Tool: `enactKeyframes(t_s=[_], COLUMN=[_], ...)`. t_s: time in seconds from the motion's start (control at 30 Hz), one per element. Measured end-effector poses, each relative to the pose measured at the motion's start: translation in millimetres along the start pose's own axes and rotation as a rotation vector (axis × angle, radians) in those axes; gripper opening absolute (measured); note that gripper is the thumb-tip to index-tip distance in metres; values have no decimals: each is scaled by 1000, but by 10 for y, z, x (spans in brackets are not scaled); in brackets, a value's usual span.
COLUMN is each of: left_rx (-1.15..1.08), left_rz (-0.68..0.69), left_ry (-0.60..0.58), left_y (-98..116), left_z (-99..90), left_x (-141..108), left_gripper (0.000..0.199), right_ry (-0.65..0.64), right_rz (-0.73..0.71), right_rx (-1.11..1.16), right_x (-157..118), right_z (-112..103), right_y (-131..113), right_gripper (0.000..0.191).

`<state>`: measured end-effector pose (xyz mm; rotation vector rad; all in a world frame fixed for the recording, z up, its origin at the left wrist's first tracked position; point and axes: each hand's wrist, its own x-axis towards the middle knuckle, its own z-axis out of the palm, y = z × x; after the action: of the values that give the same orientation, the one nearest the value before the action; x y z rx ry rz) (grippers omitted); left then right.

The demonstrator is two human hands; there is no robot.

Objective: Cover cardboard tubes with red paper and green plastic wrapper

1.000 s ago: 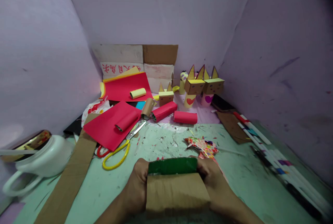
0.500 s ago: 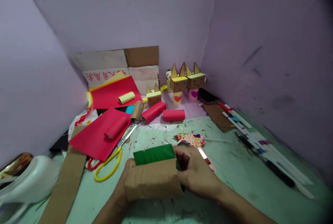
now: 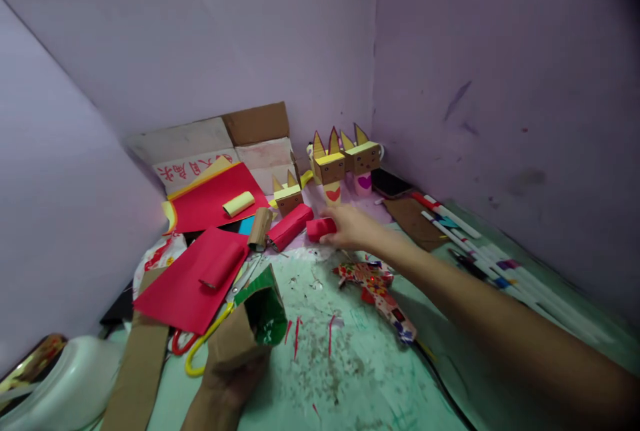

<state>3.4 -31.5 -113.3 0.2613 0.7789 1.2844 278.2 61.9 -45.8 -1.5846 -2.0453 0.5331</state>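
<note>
My left hand (image 3: 235, 387) is closed around a small open-ended cardboard box (image 3: 233, 341) with a green inside and a green flap standing up. The box is tilted, its open end toward the middle of the table. My right hand (image 3: 346, 227) reaches far forward, its fingers closed around the right end of a red paper-covered roll (image 3: 316, 229). Another red roll (image 3: 291, 227) lies just left of it, beside a bare cardboard roll (image 3: 261, 229). A floral-patterned glue gun (image 3: 373, 287) rests below my right forearm.
Yellow-handled scissors (image 3: 196, 357) lie partly under red paper (image 3: 175, 291). Cardboard animal figures (image 3: 330, 167) stand at the back. White pens (image 3: 470, 251) line the right side. A black cord (image 3: 443, 384) trails from the glue gun. A white container (image 3: 65, 377) sits at left.
My right hand has left the cardboard box and moved forward onto the red roll. My left hand has shifted left with the box and turned it, showing its green inside.
</note>
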Motion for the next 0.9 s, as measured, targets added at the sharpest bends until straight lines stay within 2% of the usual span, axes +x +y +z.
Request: enactKeyframes(t_s=[0.17, 0.27, 0.33, 0.43, 0.5, 0.57, 0.7, 0.8, 0.9], left_rx=[64, 51, 18, -19, -23, -33, -29, 63, 211], left_rz=[10, 9, 21, 102, 156, 186, 287, 402, 424], left_ry=[-82, -88, -92, -116, -128, -124, -108, -93, -63], left_y=[-16, -2, 19, 35, 27, 5, -63, -98, -72], left_z=[172, 280, 329, 354, 351, 353, 433, 534, 597], left_x=[-2, -25, -35, -31, -22, -22, -66, -131, -213], left_gripper=[14, 17, 17, 17, 17, 18, 21, 27, 29], right_ry=[-89, -43, 38, 93, 70, 102, 92, 85, 69], right_rz=[40, 42, 26, -19, 3, 61, 107, 103, 125], right_rx=[-134, -114, -72, 160, 842, 1168, 1288, 1307, 1298], right_x=[346, 312, 147, -297, -625, -871, -1006, -971, -982], right_z=[229, 161, 79, 101, 251, 450, 701, 720, 730], right_y=[93, 4, -150, -478, -683, -825, -922, -951, -1004], right_gripper=[20, 20, 27, 27, 38, 43, 45, 49, 50])
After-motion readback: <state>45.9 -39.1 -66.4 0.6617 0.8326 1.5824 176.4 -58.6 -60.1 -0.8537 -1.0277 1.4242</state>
